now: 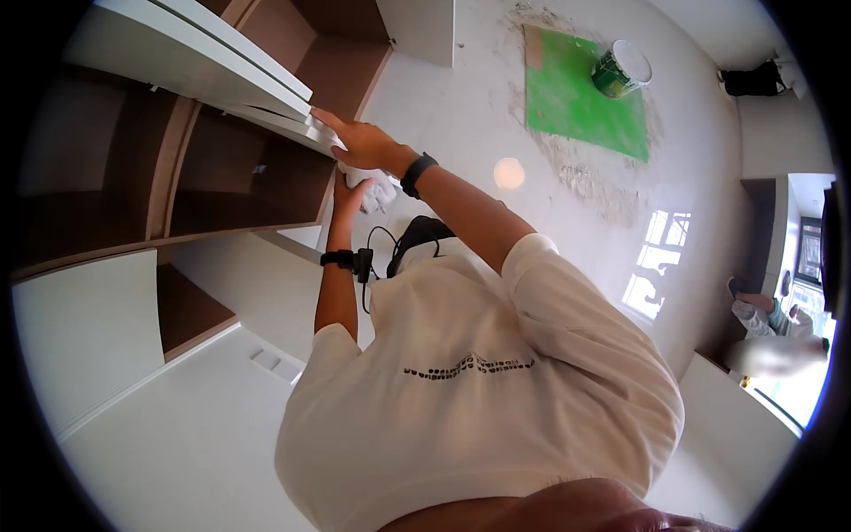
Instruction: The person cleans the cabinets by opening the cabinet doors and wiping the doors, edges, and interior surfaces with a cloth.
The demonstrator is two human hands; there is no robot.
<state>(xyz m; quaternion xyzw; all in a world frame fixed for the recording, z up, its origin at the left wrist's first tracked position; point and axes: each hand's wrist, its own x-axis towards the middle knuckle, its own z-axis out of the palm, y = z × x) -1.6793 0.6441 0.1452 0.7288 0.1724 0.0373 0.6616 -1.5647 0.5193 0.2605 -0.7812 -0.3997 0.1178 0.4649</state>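
Observation:
My right hand [365, 146] is at the end edge of a white cabinet door [222, 75], its fingers closed on a white cloth [379, 191] pressed to the edge. Just below it my left hand [347, 197] holds the same cloth from underneath, with the thumb to the right. The cloth hangs bunched between the hands and out to their right. Part of the left fingers is hidden behind the cloth and the door edge.
Open brown cabinet compartments [253, 168] lie at the left. A bucket [622, 69] stands on a green sheet [576, 97] on the pale floor [479, 115]. A black bag [421, 232] is near my body. Another person [771, 328] is at the far right.

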